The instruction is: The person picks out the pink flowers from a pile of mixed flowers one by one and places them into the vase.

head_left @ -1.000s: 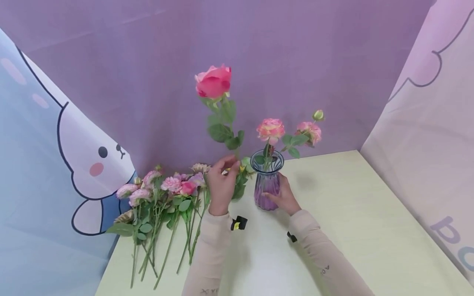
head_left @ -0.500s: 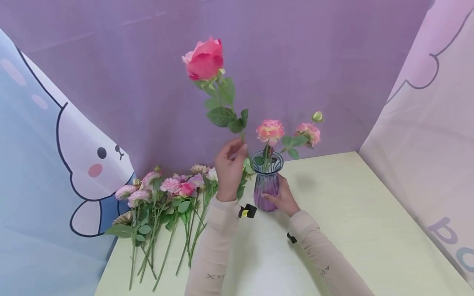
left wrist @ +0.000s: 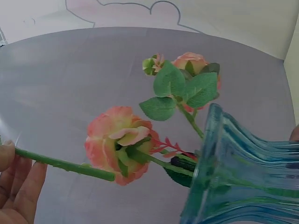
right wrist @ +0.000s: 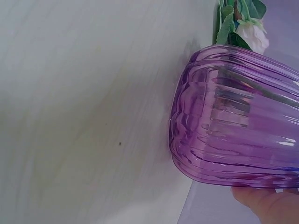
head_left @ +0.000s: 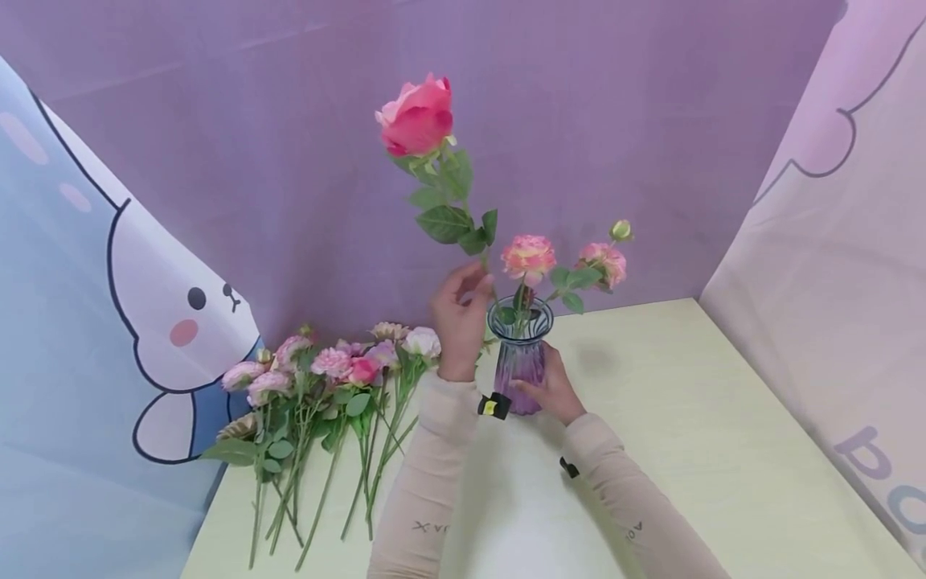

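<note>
My left hand point(head_left: 460, 326) pinches the green stem of a large deep-pink rose point(head_left: 417, 117), which leans to the left above the table. In the left wrist view the stem's cut end point(left wrist: 108, 175) is outside the glass, apart from the vase rim, near a peach-pink flower point(left wrist: 119, 140). A ribbed glass vase point(head_left: 519, 374), blue at the mouth and purple below, stands upright. My right hand point(head_left: 559, 390) grips its lower right side. In the vase are a pink-yellow flower point(head_left: 528, 256) and another pink bloom point(head_left: 604, 264) with a bud, leaning right.
Several pink, purple and pale flowers point(head_left: 333, 362) lie on the table at the left, stems pointing forward. A white flower point(head_left: 422, 342) lies nearest the left arm. A purple cloth point(head_left: 615, 121) closes off the back of the pale table point(head_left: 723, 450); printed panels flank it.
My left hand has raised the rose and moved it right, toward the vase, uncovering the white flower. The right hand and the vase have stayed in place.
</note>
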The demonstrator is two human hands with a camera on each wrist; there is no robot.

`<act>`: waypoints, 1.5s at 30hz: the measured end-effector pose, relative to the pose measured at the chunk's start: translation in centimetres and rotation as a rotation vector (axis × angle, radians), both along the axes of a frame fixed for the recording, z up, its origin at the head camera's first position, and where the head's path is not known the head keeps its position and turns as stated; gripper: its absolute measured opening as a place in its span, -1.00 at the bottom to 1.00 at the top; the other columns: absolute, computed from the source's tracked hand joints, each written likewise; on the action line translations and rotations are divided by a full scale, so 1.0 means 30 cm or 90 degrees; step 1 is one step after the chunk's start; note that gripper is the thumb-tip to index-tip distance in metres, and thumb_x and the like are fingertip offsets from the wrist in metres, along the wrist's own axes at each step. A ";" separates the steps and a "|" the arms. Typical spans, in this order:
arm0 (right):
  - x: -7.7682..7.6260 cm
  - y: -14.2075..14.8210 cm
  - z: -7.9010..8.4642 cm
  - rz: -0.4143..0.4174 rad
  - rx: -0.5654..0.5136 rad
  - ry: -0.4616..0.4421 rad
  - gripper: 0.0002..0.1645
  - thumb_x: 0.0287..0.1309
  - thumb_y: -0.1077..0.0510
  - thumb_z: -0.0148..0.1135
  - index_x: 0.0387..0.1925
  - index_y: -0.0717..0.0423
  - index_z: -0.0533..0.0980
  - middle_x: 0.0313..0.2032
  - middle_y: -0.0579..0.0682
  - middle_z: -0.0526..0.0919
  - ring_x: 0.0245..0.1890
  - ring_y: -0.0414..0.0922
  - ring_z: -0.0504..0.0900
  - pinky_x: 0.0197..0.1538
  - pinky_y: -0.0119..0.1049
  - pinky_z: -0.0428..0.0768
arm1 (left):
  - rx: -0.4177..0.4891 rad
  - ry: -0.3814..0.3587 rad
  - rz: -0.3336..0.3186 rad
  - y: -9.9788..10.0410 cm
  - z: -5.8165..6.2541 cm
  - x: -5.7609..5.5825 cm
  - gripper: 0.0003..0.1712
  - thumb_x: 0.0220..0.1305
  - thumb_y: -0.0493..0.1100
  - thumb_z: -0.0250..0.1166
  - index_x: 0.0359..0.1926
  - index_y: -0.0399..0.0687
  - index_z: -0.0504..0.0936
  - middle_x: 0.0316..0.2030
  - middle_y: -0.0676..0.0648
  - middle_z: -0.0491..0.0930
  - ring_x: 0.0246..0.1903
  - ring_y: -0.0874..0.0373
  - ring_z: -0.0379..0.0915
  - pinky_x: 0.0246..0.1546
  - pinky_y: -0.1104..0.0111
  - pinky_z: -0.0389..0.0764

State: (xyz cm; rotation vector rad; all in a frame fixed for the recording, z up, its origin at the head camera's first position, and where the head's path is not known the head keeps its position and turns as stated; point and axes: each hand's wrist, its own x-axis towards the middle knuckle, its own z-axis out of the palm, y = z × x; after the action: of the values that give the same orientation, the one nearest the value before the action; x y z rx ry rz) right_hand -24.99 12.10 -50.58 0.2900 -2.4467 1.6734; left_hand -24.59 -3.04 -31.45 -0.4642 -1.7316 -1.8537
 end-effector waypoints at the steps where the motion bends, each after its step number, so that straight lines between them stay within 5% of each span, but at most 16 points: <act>1: 0.000 0.000 0.000 0.001 0.001 0.001 0.13 -0.01 0.13 0.41 0.40 0.28 -0.11 0.30 0.33 0.07 0.32 0.23 0.12 0.36 0.10 0.10 | -0.006 -0.001 0.004 0.002 0.004 0.005 -0.77 0.13 -0.43 0.28 -0.15 -0.45 0.59 -0.24 -0.36 0.61 -0.35 0.22 0.52 -0.38 0.37 0.65; 8: 0.001 -0.001 0.004 0.000 0.005 -0.011 0.15 0.00 0.11 0.41 0.40 0.30 -0.13 0.30 0.35 0.05 0.33 0.24 0.10 0.37 0.10 0.08 | -0.049 -0.023 0.012 0.009 0.015 0.044 -0.78 0.18 -0.40 0.26 -0.14 -0.46 0.58 -0.20 -0.37 0.60 -0.25 -0.13 0.56 -0.32 0.31 0.64; 21: -0.008 0.003 -0.004 0.003 0.006 0.013 0.13 0.00 0.13 0.41 0.39 0.32 -0.12 0.29 0.36 0.07 0.32 0.25 0.12 0.36 0.11 0.09 | -0.071 -0.034 0.023 0.011 -0.046 0.020 -0.79 0.19 -0.38 0.25 -0.15 -0.42 0.60 -0.20 -0.33 0.62 -0.21 -0.13 0.57 -0.24 0.22 0.62; 29: -0.005 0.001 0.001 -0.002 0.002 -0.015 0.12 0.01 0.16 0.40 0.40 0.28 -0.13 0.30 0.35 0.05 0.34 0.24 0.10 0.37 0.10 0.07 | -0.096 -0.019 0.038 0.019 -0.071 0.014 -0.83 0.16 -0.45 0.24 -0.19 -0.46 0.60 -0.28 -0.35 0.63 -0.28 -0.18 0.57 -0.36 0.18 0.64; 38: 0.055 -0.020 0.120 0.016 -0.009 -0.032 0.06 0.02 0.33 0.31 0.35 0.48 -0.17 0.26 0.48 0.02 0.30 0.36 0.07 0.35 0.19 0.03 | -0.108 -0.001 0.049 0.021 -0.111 0.007 -0.83 0.12 -0.49 0.23 -0.22 -0.51 0.59 -0.34 -0.38 0.61 -0.33 -0.22 0.59 -0.36 0.13 0.66; 45: 0.015 -0.007 0.044 0.005 -0.003 -0.026 0.10 0.02 0.24 0.37 0.40 0.32 -0.14 0.29 0.38 0.05 0.33 0.27 0.09 0.38 0.11 0.04 | -0.123 0.003 0.042 0.020 -0.144 -0.011 -0.84 0.11 -0.49 0.24 -0.23 -0.50 0.60 -0.35 -0.37 0.62 -0.35 -0.20 0.60 -0.33 0.14 0.66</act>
State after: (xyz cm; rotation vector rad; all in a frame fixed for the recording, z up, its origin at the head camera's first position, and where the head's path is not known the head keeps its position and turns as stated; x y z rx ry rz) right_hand -24.53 11.90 -49.25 0.2691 -2.4735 1.7044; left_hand -24.92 -2.44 -35.75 -0.4801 -1.9088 -1.6457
